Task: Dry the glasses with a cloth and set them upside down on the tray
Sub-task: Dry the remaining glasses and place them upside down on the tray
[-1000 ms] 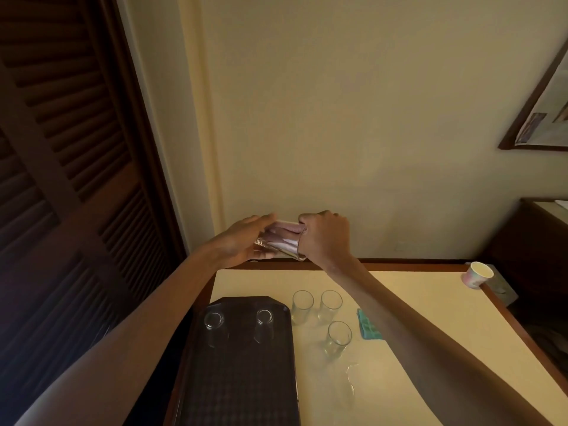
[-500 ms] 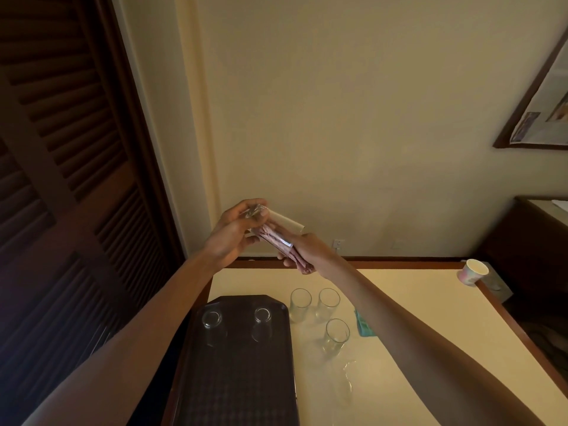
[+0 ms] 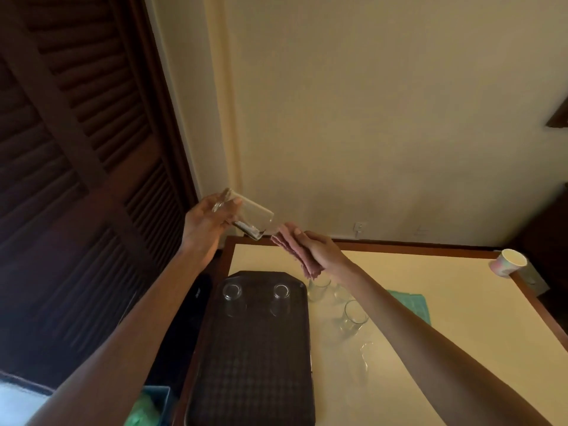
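Nearest, the dark tray (image 3: 252, 379) lies on the counter (image 3: 445, 318) at its 9 o'clock side, with inverted glasses (image 3: 231, 295) at its far end. At the tray's 3 o'clock stand upright glasses (image 3: 355, 315). Farther off, the right hand (image 3: 319, 250) clutches a folded pink cloth (image 3: 292, 252). At its 10 o'clock the left hand (image 3: 204, 222) grips the held glass (image 3: 249, 216) by its base, long axis tilted, mouth pointing toward 4 o'clock, just beside the cloth.

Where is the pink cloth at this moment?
In the head view the pink cloth is in the right hand near centre, just right of the glass held by the left hand.
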A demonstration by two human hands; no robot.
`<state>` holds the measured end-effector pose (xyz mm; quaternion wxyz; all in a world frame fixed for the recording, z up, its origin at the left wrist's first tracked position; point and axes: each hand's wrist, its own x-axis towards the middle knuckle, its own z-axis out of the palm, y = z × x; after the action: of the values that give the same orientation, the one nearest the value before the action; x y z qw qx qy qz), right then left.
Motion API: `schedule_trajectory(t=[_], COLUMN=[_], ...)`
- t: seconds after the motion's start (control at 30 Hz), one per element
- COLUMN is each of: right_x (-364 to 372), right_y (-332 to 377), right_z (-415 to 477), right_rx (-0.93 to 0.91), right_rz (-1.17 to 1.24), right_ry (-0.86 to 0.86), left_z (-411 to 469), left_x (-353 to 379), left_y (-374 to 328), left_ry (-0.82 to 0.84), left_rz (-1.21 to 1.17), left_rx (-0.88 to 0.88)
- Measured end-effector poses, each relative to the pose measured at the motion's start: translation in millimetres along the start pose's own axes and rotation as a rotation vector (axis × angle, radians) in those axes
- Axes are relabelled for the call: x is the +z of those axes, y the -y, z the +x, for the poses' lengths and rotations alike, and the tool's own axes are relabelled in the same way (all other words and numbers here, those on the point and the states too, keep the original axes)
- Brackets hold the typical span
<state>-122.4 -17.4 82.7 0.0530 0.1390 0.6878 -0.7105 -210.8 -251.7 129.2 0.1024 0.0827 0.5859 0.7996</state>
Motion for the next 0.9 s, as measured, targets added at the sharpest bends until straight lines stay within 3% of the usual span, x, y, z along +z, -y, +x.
schedule_trajectory(t=[0.13, 0.33, 0.6, 0.9], right_x=[8.3, 32.3, 50.2, 43.2], right_y=[-26.3, -69.7, -120.8, -136.8], right_z=[8.7, 25.5, 35.2, 38.2], right_rx=[0.136, 0.22, 0.361, 0.307], right_rz=[0.25, 0.228, 0.285, 0.257], right_ry=[0.042, 0.034, -0.076, -0.109], left_z=[-14.8, -47.5, -88.1, -106.1], left_x=[-31.4, -76.7, -104.9, -122.9], left_y=[24.6, 74.5, 137.9, 188.7], left_ry=[-0.111, -0.197, -0.073, 0.003], left_rz=[0.139, 0.368, 0.833, 1.028], left_rx=[-0.003, -0.076, -0.182, -0.25])
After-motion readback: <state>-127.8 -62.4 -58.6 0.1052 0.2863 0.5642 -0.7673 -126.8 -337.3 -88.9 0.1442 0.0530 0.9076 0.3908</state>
